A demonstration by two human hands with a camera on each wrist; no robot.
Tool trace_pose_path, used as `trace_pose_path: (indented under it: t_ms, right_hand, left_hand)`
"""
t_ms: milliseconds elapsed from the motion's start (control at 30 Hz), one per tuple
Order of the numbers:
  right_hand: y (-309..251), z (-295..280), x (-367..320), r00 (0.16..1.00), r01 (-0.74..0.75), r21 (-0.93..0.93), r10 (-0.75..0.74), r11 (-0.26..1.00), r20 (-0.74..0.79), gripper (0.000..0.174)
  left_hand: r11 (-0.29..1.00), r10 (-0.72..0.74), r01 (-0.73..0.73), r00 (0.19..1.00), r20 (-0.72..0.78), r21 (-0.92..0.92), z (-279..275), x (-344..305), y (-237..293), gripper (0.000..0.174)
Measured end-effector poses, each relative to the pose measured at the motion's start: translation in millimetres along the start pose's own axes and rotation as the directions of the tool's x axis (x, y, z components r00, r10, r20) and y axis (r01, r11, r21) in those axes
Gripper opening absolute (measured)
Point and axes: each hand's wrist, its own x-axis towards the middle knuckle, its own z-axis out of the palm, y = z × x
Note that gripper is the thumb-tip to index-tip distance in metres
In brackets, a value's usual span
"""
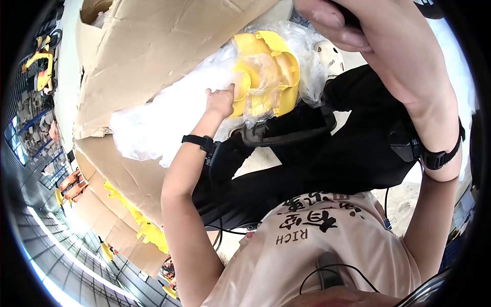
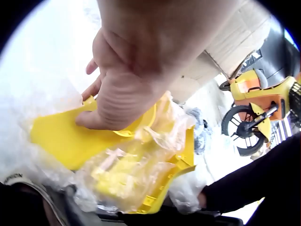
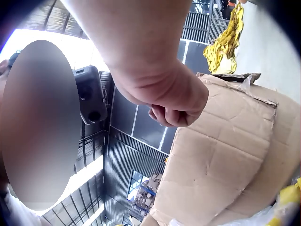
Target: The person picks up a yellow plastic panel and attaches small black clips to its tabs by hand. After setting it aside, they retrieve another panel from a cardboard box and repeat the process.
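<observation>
A yellow moulded part [image 1: 286, 94], partly covered by clear plastic, lies above the person's legs in the head view. The left hand [image 1: 221, 102] is at its left edge, fingers spread beside white wrapping [image 1: 169, 115]. In the left wrist view, the left hand's [image 2: 127, 94] thumb rests on the yellow part [image 2: 66, 139]. Raised close to the head camera is the right hand [image 1: 353, 25]. Seen from the right wrist, the right hand [image 3: 181, 101] has curled fingers and no visible object in them; its palm is hidden.
Large cardboard [image 1: 153, 51] stands at the upper left, with more cardboard [image 1: 123, 225] and yellow material [image 1: 143, 220] lower down. A black-rimmed item [image 1: 286, 134] lies below the yellow part. A yellow-and-orange wheeled vehicle [image 2: 263, 94] stands beyond, and a shoe [image 1: 330, 59] is near the plastic.
</observation>
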Motion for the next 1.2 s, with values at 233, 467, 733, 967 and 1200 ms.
trace_pose_path:
  t_ms: [233,467,733,967,1200]
  right_hand:
    - [-9,6,0,0.999,-0.039,-0.026,0.039,0.999,-0.016,0.032]
    - [33,-8,7,0.996,0.043,-0.506,0.0,0.862,0.086,0.023]
    - [73,18,-3,0.898,0.429,-0.784,-0.304,0.448,0.318,0.029]
    - [50,8,-7,0.812,0.374,-0.779,0.228,0.503,0.537,0.026]
    - [37,17,-2,0.575,0.271,-0.533,0.31,0.801,0.757,0.023]
  left_hand:
    - [0.959,0.192,-0.224,0.964,-0.182,-0.172,-41,-22,-4,0.017]
    - [0.688,0.159,-0.2,0.979,-0.125,-0.698,-154,-94,1,0.025]
    - [0.671,0.37,-0.577,0.805,-0.463,-0.466,-188,-181,34,0.013]
    - [0.724,0.452,-0.62,0.757,-0.471,-0.301,-204,-202,13,0.022]
    - [0.736,0.392,-0.603,0.75,-0.533,-0.308,-202,-196,-8,0.019]
